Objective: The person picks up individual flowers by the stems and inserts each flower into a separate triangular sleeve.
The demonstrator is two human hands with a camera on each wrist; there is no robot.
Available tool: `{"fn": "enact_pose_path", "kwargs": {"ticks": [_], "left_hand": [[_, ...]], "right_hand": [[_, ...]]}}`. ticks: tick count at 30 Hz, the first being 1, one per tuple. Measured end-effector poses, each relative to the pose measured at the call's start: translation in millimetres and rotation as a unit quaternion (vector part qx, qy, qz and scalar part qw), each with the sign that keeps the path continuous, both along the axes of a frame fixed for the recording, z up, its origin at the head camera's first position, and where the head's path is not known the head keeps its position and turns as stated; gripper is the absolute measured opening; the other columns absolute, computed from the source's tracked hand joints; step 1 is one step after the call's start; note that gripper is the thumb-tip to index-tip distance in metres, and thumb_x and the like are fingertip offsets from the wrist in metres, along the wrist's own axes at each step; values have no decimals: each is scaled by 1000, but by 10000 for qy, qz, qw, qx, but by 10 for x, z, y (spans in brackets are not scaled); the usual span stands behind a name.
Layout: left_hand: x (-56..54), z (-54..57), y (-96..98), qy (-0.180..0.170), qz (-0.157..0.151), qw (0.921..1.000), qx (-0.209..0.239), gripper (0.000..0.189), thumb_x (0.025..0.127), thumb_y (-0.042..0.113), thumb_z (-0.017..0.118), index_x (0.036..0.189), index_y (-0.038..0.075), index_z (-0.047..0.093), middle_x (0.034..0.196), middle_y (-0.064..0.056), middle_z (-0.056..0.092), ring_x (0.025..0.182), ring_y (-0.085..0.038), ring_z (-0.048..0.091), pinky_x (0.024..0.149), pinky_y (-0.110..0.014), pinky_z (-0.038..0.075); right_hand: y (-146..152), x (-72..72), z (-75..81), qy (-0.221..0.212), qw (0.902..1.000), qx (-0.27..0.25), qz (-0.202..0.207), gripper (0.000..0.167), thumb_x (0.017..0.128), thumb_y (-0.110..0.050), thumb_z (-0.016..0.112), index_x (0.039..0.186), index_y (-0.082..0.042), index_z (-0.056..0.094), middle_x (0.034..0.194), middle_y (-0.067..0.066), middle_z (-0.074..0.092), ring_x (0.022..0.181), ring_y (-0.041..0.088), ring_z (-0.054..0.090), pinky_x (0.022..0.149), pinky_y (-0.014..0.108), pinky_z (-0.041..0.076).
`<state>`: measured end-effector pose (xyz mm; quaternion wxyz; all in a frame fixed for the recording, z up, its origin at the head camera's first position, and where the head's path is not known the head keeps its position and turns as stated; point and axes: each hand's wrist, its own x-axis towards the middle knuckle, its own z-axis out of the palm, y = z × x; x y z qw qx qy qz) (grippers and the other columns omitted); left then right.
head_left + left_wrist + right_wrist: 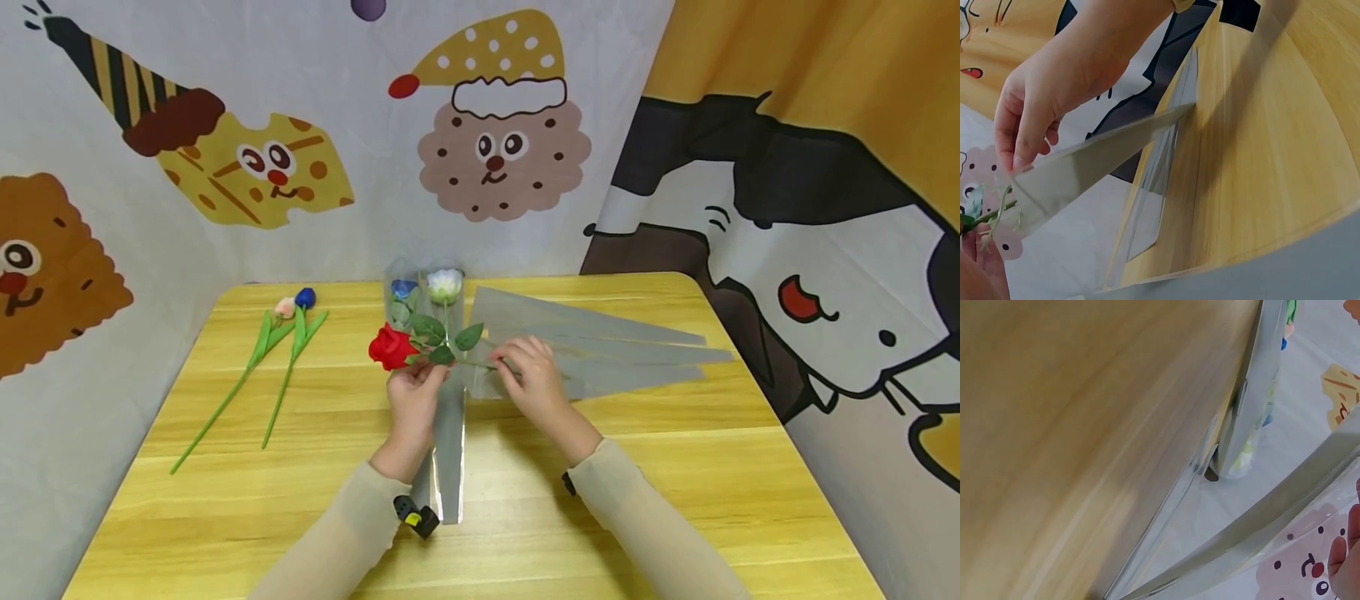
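A red artificial rose [392, 347] with green leaves lies sideways over two wrapped flowers, held by its stem in my left hand [415, 396]. My right hand [531, 375], to its right, pinches the open end of a clear, grey-looking flower sleeve [1085, 181], as the left wrist view shows. The sleeve tapers away to a narrow end by the table. The rose's stem [991, 215] points toward the sleeve's mouth; whether its tip is inside cannot be told. Under the rose lie a white flower [445, 286] and a blue flower [403, 288], each in a sleeve.
On the left of the wooden table [322, 508] lie a pink tulip [285, 307] and a blue tulip [305, 297] with long green stems. Several flat sleeves [637, 346] spread to the right. Cartoon-printed cloth [322, 58] hangs behind the table.
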<state>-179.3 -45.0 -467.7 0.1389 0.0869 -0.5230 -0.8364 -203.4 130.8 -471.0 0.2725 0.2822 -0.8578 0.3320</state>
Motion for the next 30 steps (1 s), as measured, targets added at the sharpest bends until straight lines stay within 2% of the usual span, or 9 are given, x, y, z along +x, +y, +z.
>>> {"fn": "enact_pose_path", "kwargs": {"ticks": [6,11,16,25,30], "left_hand": [[6,-2,-20,-42,-63,10000,47,17,85,-8,57,103,-6,59,81,2,67,69,-12,68,67,-25,57],[18,-20,-12,-109,6,9999,46,18,82,-6,65,99,-4,62,78,5,67,69,-7,63,67,-23,56],[32,-39,4,-122,-20,9998,186,24,81,-7,67,103,-1,60,80,5,67,70,-6,63,67,-22,55],[32,-55,25,-272,8,9995,152,28,79,-6,69,101,7,60,85,5,67,72,-6,61,66,-20,53],[34,-55,38,-216,-17,9995,220,27,79,-6,69,101,7,60,84,5,67,72,-7,61,67,-21,54]], "right_hand": [[10,-3,-18,-21,10000,12,-50,8,85,-7,68,91,-13,69,95,0,68,91,19,56,81,38,43],[-4,9,-3,-69,10000,34,-30,7,87,-8,67,91,-13,69,95,-1,68,91,19,56,83,38,43],[-29,19,20,-99,9999,55,-43,5,88,-11,67,91,-14,69,94,-2,67,89,18,56,81,37,44],[-57,0,8,95,9999,-37,-13,4,86,-12,66,88,-13,69,91,-2,68,87,18,56,77,37,43],[-69,-3,14,77,9999,-80,-17,4,87,-12,64,88,-12,68,91,-1,68,87,19,56,76,37,42]]}}
